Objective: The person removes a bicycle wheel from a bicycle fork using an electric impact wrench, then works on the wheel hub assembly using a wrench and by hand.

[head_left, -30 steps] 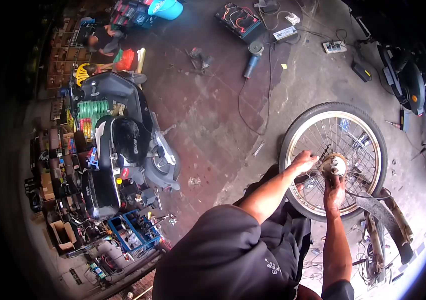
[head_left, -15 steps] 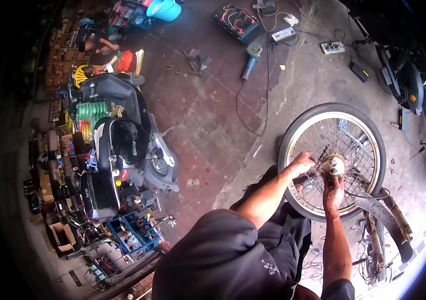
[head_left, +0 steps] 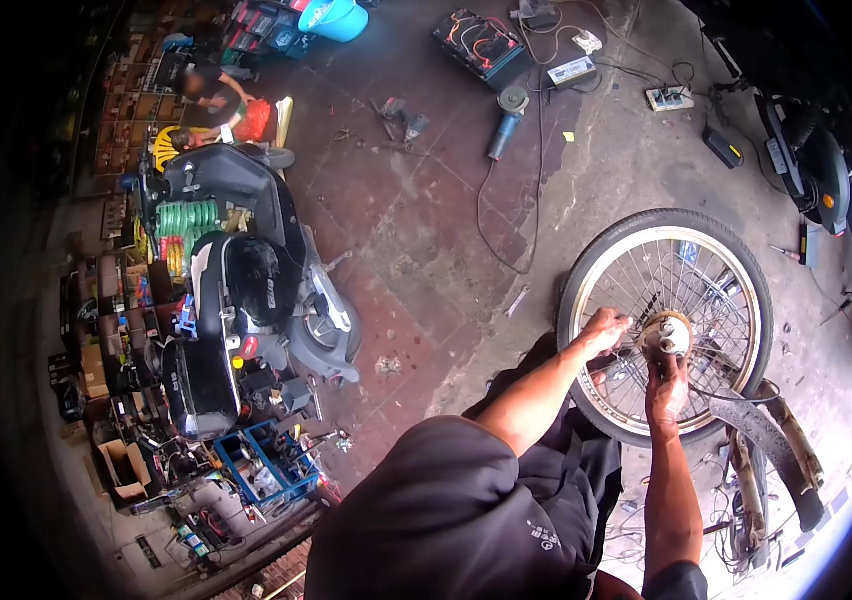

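A spoked wheel (head_left: 586, 262) with a black tyre and a worn pale rim leans in front of my knees. At its centre is a round, rusty-edged white hub (head_left: 670, 328). My right hand (head_left: 666, 392) grips the lower side of this hub, its fingers partly hidden beneath it. Left of the hub, my left hand (head_left: 604, 330) is closed in front of the spokes, fingertips pinched together. Whatever those fingertips hold is too small to make out. A dark cable (head_left: 721, 396) runs from near the hub toward the lower right.
A fork with a curved mudguard (head_left: 771, 450) lies right of the wheel. On the floor ahead are an angle grinder (head_left: 506, 125), a wrench (head_left: 517, 300), a battery pack (head_left: 481, 48) and a power strip (head_left: 669, 98). A scooter (head_left: 256, 280) stands left, with a person (head_left: 211, 95) beyond it.
The view has shifted slightly, and the person in the background has moved an arm. Both my hands keep nearly the same places at the wheel.
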Tool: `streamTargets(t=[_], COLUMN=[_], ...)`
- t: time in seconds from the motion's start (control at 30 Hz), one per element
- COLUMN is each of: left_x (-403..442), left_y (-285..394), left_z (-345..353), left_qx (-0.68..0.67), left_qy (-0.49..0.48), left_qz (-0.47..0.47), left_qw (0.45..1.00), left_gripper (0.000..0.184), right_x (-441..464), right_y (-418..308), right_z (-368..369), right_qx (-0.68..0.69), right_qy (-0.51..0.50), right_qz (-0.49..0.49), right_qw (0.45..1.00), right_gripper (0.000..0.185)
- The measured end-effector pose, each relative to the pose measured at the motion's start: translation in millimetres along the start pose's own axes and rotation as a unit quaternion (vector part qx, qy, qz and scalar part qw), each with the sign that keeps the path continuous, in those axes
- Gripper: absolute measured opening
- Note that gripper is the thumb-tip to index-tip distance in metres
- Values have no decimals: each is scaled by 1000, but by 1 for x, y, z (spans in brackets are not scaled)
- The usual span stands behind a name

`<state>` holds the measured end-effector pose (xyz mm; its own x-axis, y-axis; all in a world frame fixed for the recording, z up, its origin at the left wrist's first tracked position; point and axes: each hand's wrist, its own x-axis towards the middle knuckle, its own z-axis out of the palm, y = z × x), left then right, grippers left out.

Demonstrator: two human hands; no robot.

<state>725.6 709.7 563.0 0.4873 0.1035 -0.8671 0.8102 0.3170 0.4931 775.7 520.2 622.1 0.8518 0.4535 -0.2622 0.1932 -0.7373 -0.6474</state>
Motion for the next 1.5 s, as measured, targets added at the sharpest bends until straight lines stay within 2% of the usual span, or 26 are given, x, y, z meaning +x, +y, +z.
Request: streamTargets(t=[0.1, 0.2, 0.23, 0.27, 0.3, 0.33, 0.37, 0.4, 0.47, 0.5, 0.67, 0.7, 0.73, 0.8, 0.9, 1.0, 1.13, 1.27, 1.4, 1.43, 1.5], left_x=[2, 5, 4, 5, 9, 13, 9, -4, -1, -5, 1, 3, 3, 1, -3, 6, -5, -1, 1, 0, 1], left_y=[-9, -12, -13, -11, -8, -5, -2, 12, -9, -8, 3, 1, 2, -4, -6, -3, 9, -10, 0, 7, 8], left_z=[6, 3, 8, 8, 8, 9, 8, 10, 1, -2, 4, 4, 2, 3, -2, 3, 6, -10, 2, 6, 7], left_qx=[-68, -97, -83, -72, -58, -37, -39, -4, -74, -63, -41, -49, 5, -43, -55, -59, -15, -44, -86, -38, -36], left_qy=[6, 42, 61, 71, 77, 83, 72, 88, 10, 7, 72, 67, 49, 27, 10, 52, 57, -54, 22, 53, 62], left_qz=[80, 36, 29, 21, 14, -14, 17, 9, 68, 59, -18, 0, 19, 63, 77, 6, 4, 58, 18, 0, 1], left_qw=[994, 994, 994, 995, 995, 996, 997, 996, 995, 996, 996, 997, 999, 997, 995, 997, 998, 996, 996, 998, 997], left_gripper=[21, 25, 30, 37, 45, 43, 32, 19, 24, 25, 29, 32, 30, 27, 24, 25, 24, 25, 18, 17, 18], right_x=[0, 1, -6, -1, -3, -4, -2, -1, 1, 0, -2, -2, -3, -3, -1, -4, -2, -4, -2, -2, -4], right_y=[3, 9, 35, 12, 11, 19, 5, 6, 5, 5, 12, 11, 12, 10, 6, 8, 8, 10, 9, 9, 10], right_z=[3, 2, 21, 6, 7, 9, 1, 1, 1, -1, 3, 3, 0, 1, 0, -1, 0, 3, -2, -1, 0], right_qx=[10, 24, -60, -35, -49, -30, -13, -24, -10, -6, -11, -14, -16, -16, -6, -25, -27, -7, -15, -20, -26], right_qy=[-1, -25, 43, 3, 6, 25, 22, 8, 19, 12, 11, 15, 15, 10, 6, 2, 0, 3, 13, 6, 3], right_qz=[6, 1, -26, 6, 28, 0, 7, 21, 15, 17, 25, 22, 26, 25, 35, 43, 34, 36, 16, 22, 28], right_qw=[1000, 999, 997, 999, 998, 999, 1000, 999, 1000, 1000, 1000, 1000, 999, 1000, 999, 999, 999, 999, 1000, 1000, 999], right_gripper=[34, 31, 31, 31, 30, 27, 24, 21, 22, 22, 22, 23, 24, 24, 24, 23, 22, 22, 22, 23, 23])
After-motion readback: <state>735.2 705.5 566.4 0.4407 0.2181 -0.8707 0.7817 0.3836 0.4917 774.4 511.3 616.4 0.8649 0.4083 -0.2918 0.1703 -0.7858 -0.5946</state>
